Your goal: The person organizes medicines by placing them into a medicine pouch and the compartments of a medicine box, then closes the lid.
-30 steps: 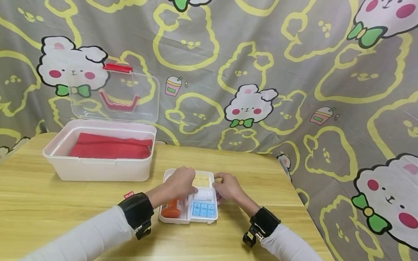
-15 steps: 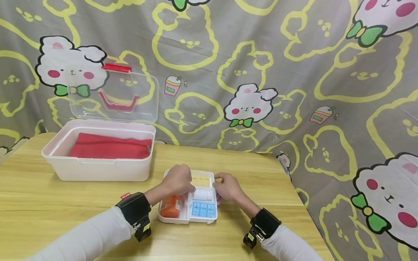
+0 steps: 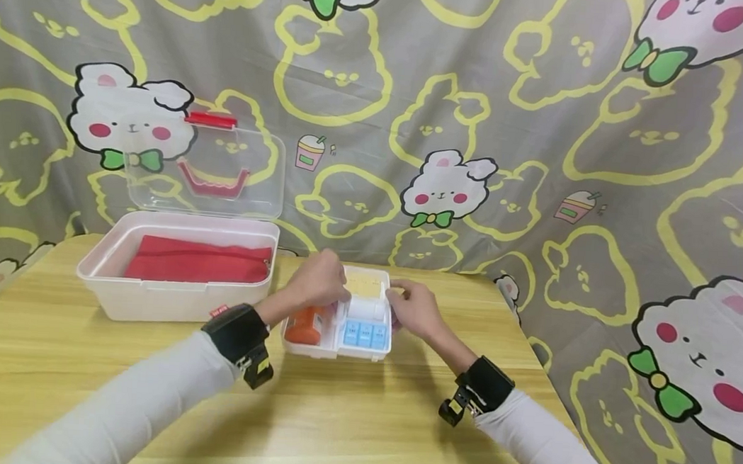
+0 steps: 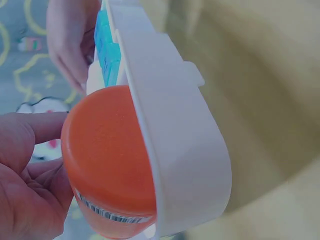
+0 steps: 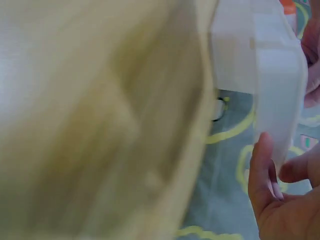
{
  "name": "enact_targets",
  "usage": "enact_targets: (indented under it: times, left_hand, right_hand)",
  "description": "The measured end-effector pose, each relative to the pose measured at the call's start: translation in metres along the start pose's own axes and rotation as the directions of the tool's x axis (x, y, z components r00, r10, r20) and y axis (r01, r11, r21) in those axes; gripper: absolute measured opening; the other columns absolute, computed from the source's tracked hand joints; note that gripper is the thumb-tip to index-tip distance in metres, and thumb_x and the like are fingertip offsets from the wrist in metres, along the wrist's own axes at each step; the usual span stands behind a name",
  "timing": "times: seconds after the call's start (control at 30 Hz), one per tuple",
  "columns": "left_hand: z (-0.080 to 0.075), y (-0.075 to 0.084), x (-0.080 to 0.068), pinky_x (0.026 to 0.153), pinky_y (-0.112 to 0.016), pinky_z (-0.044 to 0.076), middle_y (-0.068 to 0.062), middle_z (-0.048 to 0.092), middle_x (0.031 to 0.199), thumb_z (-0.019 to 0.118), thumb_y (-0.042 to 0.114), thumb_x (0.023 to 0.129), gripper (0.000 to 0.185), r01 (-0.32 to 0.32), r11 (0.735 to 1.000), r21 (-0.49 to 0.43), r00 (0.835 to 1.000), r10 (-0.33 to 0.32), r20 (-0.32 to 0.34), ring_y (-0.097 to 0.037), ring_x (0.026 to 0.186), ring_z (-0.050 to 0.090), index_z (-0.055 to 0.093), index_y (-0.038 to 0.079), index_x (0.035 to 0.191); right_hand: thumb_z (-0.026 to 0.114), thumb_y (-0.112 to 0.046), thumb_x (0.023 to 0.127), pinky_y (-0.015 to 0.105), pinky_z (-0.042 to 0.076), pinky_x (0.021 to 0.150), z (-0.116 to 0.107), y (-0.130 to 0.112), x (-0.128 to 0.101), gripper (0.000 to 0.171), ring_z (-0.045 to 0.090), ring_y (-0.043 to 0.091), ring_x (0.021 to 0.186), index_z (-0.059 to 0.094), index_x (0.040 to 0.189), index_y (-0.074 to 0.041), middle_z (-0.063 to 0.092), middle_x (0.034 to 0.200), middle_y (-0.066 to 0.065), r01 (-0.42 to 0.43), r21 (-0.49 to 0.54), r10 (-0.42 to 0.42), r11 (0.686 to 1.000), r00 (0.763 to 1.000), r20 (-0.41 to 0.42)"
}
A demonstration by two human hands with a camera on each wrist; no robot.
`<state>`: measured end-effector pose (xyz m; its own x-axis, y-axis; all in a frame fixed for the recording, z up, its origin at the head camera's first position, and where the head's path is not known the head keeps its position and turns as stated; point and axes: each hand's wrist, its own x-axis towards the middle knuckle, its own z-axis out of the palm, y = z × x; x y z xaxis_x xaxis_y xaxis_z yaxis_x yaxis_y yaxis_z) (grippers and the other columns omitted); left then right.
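Note:
Both hands hold a small white tray [image 3: 337, 350] lifted off the wooden table [image 3: 359, 430], tilted a little toward me. My left hand [image 3: 319, 280] grips its left side and my right hand [image 3: 411, 307] grips its right side. In the tray lie an orange bottle [image 3: 304, 327], a blue pill box [image 3: 364, 334], a white roll [image 3: 365, 308] and a yellow item [image 3: 363, 285]. The left wrist view shows the tray wall [image 4: 175, 140], the orange bottle [image 4: 107, 155] beside my left hand [image 4: 25, 190] and the blue pill box [image 4: 105, 45]. In the right wrist view my right hand [image 5: 280, 200] curls round the tray's edge [image 5: 265, 65].
A white storage box [image 3: 170, 294] stands at the back left of the table with its clear lid [image 3: 203, 168] raised; a red pouch [image 3: 197, 262] lies inside. A patterned cloth [image 3: 544, 129] hangs behind and right of the table.
The tray has risen off the table and moved away from me, toward the back edge, with both hands still on its sides.

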<state>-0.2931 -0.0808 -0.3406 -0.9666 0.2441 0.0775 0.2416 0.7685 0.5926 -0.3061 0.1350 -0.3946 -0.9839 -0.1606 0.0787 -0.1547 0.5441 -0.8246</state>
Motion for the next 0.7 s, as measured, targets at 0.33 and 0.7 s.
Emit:
enact_targets:
  times: [0.33, 0.7]
  left_hand:
    - [-0.103, 0.018, 0.014, 0.041, -0.021, 0.036, -0.002, 0.052, 0.056, 0.076, 0.009, 0.080, 0.017, 0.030, 0.998, 0.049, 0.999, -0.028, -0.038, -0.013, 0.045, 0.048, 0.066, 0.005, 0.066]
    - [-0.197, -0.008, 0.008, 0.053, -0.028, 0.051, -0.025, 0.067, 0.105, 0.070, 0.016, 0.088, 0.035, 0.180, 0.969, 0.170, 0.969, -0.145, -0.200, -0.030, 0.078, 0.063, 0.071, -0.007, 0.115]
  right_hand:
    - [0.046, -0.038, 0.107, 0.046, 0.062, 0.054, 0.006, -0.061, 0.015, 0.043, 0.063, 0.021, 0.053, 0.061, 0.132, -0.006, 0.062, 0.074, 0.014, 0.116, 0.218, -0.103, 0.969, 0.992, -0.068]
    - [0.051, -0.024, 0.106, 0.036, 0.063, 0.059, 0.060, -0.091, 0.023, 0.036, 0.066, 0.019, 0.056, 0.063, 0.130, 0.000, 0.067, 0.084, 0.023, 0.145, 0.201, -0.153, 0.969, 0.988, 0.022]
